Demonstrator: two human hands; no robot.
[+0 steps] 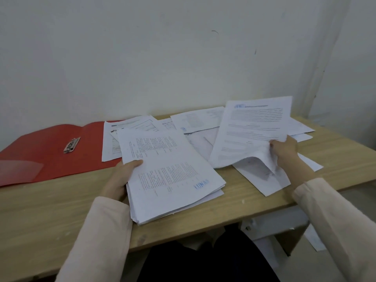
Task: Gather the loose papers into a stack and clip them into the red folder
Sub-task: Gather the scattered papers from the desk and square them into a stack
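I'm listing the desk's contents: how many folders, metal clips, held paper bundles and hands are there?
Open red card folder: 1
Silver metal clip: 1
Held white paper bundles, left and right: 2
Hands, left and right: 2
Total: 6

The 1 head-worn view looks forward and steeply down from close above the wooden table (61,210), its near edge tilted across the lower frame, facing a pale wall (142,58) that fills the upper half behind it.
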